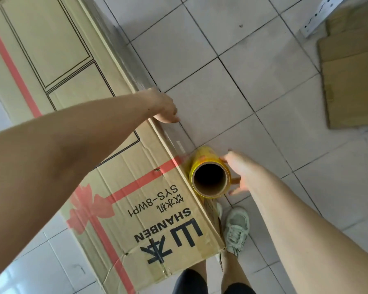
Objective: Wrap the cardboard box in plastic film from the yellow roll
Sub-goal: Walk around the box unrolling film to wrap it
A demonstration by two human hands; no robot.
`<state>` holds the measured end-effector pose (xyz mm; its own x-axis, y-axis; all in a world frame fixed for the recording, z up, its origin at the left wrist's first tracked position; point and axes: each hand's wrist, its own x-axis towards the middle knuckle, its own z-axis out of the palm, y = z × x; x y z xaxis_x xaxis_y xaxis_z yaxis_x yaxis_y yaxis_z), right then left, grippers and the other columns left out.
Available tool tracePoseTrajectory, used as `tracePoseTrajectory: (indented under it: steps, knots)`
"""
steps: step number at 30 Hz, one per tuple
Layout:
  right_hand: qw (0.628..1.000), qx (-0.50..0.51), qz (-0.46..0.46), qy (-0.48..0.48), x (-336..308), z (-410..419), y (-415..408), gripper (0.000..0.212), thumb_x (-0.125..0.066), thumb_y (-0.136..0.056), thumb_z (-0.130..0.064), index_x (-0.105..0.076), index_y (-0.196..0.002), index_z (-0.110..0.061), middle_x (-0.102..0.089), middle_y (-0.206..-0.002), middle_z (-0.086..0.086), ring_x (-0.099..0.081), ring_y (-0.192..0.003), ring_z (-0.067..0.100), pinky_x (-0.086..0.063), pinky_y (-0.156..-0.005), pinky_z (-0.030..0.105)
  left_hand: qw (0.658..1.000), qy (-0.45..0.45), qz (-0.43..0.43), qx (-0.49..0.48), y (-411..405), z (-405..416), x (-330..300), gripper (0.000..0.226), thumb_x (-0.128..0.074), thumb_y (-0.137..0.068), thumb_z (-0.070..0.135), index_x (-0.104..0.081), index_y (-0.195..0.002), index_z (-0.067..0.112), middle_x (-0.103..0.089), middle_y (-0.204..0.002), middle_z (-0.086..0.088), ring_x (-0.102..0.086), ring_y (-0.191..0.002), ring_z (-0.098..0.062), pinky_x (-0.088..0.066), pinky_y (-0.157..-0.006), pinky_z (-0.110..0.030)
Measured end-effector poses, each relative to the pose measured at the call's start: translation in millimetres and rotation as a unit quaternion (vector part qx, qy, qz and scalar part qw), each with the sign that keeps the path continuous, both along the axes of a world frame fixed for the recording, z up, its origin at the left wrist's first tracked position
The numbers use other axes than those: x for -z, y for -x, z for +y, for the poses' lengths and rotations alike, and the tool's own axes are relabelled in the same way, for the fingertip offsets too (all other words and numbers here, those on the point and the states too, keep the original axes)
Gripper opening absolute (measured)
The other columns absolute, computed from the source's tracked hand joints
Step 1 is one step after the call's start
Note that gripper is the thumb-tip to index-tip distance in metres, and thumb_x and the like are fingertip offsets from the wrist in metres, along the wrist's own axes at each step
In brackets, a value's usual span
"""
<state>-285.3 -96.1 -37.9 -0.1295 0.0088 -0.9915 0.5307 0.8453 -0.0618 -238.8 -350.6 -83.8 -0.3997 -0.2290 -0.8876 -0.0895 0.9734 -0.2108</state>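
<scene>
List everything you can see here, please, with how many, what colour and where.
cardboard box: one, brown with red ribbon print, left on the floor
film roll: one, yellow, at the box's right edge
flat cardboard sheets: a few, brown, upper right
white perforated bracket: one, top right
floor tiles: pale grey
shoe: one, pale, bottom centre
left hand: on the box's edge
right hand: on the roll

One large brown cardboard box (119, 187) with red ribbon print. Beside its right edge, one yellow roll of plastic film (208, 177). Two bare hands: left (165, 108), right (237, 172). One pale sneaker (236, 230) near the box's corner. Flattened brown cardboard sheets (353, 81) lie well apart; their count is unclear.
</scene>
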Motion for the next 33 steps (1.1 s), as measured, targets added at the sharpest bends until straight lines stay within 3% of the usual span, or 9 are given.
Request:
tracePoseTrajectory:
  steps: [5,9,11,14,18,23,27,30,33]
  knots:
    - [0.972,-0.177,0.146,0.042,1,-36,-3,0.039,-0.04,-0.099,-0.025,-0.056,-0.128,-0.006,-0.056,-0.134,0.018,-0.055,-0.118,0.036,-0.045,-0.088,0.036,0.989,-0.088,-0.118,-0.015,-13,47,35,0.075,-0.01,-0.09,0.074,-0.016,-0.158,0.042,-0.018,-0.166,0.008,-0.021,-0.151,-0.025,-0.017,-0.12,-0.056]
    - [0.949,-0.295,0.099,0.043,8,-45,-9,0.058,-0.045,-0.097,-0.051,-0.049,-0.141,-0.014,-0.049,-0.146,0.01,-0.051,-0.129,0.028,-0.04,-0.091,0.032,0.984,-0.071,-0.162,-0.026,-31,56,54,0.092,-0.009,-0.077,0.076,-0.021,-0.158,0.034,-0.022,-0.165,0.003,-0.03,-0.147,-0.028,-0.024,-0.118,-0.056]
    - [0.943,-0.324,0.052,0.06,9,-38,-12,0.06,-0.053,-0.092,-0.057,-0.056,-0.135,-0.015,-0.056,-0.136,0.009,-0.056,-0.121,0.027,-0.041,-0.089,0.032,0.982,-0.067,-0.172,-0.036,-34,55,57,0.093,-0.01,-0.075,0.077,-0.02,-0.158,0.035,-0.022,-0.165,0.003,-0.033,-0.146,-0.029,-0.027,-0.117,-0.056]
    - [0.975,-0.214,-0.002,0.06,10,-5,-15,0.036,-0.065,-0.089,-0.044,-0.06,-0.1,-0.011,-0.062,-0.1,0.012,-0.059,-0.095,0.027,-0.047,-0.092,0.038,0.98,-0.039,-0.188,-0.05,-33,58,55,0.098,-0.017,-0.072,0.081,-0.024,-0.157,0.032,-0.03,-0.162,-0.003,-0.04,-0.141,-0.032,-0.033,-0.113,-0.055]
    - [0.997,0.004,-0.071,-0.003,9,66,-18,0.06,-0.066,-0.083,-0.052,-0.052,-0.123,-0.01,-0.065,-0.111,0.018,-0.063,-0.099,0.038,-0.051,-0.096,0.054,0.979,-0.026,-0.195,-0.052,-33,54,63,0.11,-0.02,-0.062,0.091,-0.024,-0.157,0.036,-0.031,-0.162,-0.001,-0.038,-0.142,-0.031,-0.03,-0.115,-0.054]
    - [0.977,0.16,-0.136,-0.038,19,112,-31,0.057,-0.061,-0.085,-0.054,-0.051,-0.123,-0.012,-0.064,-0.112,0.022,-0.063,-0.099,0.044,-0.052,-0.084,0.067,0.979,-0.058,-0.191,-0.047,-46,31,122,0.116,-0.011,-0.048,0.097,-0.033,-0.15,0.048,-0.031,-0.162,0.004,-0.035,-0.144,-0.028,-0.025,-0.115,-0.057]
    - [0.996,0.048,-0.065,-0.024,7,95,-26,0.04,-0.051,-0.095,-0.04,-0.051,-0.122,-0.01,-0.059,-0.114,0.02,-0.059,-0.105,0.043,-0.05,-0.092,0.063,0.988,-0.068,-0.125,-0.065,-37,78,55,0.057,-0.026,-0.092,0.07,-0.063,-0.106,0.028,-0.061,-0.134,-0.012,-0.058,-0.12,-0.032,-0.04,-0.108,-0.05]
    - [0.995,-0.081,0.057,0.01,-4,71,-18,0.039,-0.036,-0.104,-0.026,-0.051,-0.132,-0.004,-0.055,-0.123,0.019,-0.054,-0.111,0.035,-0.046,-0.102,0.044,0.983,-0.13,-0.103,-0.082,-40,110,30,0.066,-0.021,-0.098,0.066,-0.05,-0.144,0.028,-0.049,-0.149,-0.007,-0.044,-0.136,-0.032,-0.029,-0.114,-0.051]
    - [0.978,-0.19,0.078,0.033,-7,52,-24,0.047,-0.029,-0.106,-0.033,-0.043,-0.143,-0.007,-0.044,-0.147,0.018,-0.046,-0.13,0.032,-0.038,-0.104,0.036,0.985,-0.151,-0.08,-0.02,-48,140,19,0.08,-0.009,-0.089,0.077,-0.032,-0.154,0.037,-0.034,-0.16,-0.001,-0.03,-0.147,-0.03,-0.022,-0.118,-0.057]
